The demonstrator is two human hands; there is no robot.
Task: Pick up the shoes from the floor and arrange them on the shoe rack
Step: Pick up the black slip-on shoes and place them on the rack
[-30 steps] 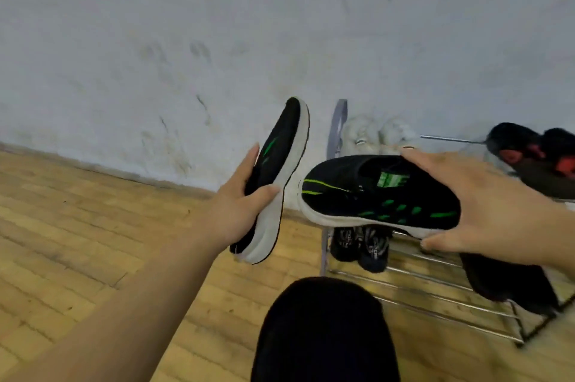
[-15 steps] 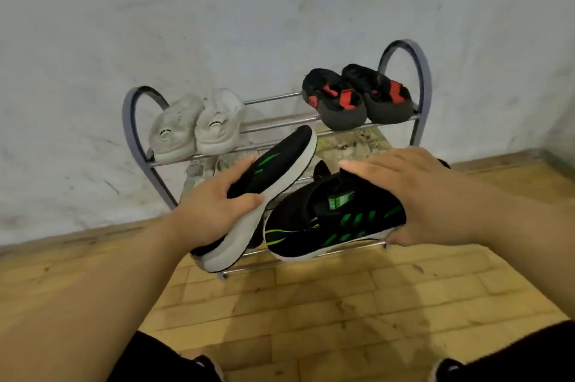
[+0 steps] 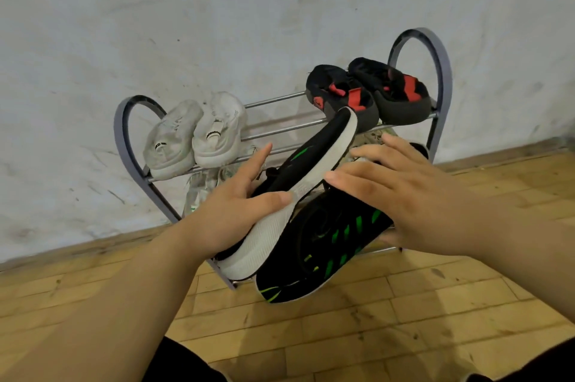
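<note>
Black-green shoes (image 3: 326,235), gripped in both hands (image 3: 236,210)

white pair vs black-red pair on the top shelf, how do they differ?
Colour: the white pair is pale all over; the black-red pair is dark with red patches. Place: the white pair sits by the shoe rack's left arch, the black-red pair by the right arch. View: the white pair shows unobstructed; a held shoe's tip overlaps the black-red pair. Shared: both rest side by side on the top rails.
</note>
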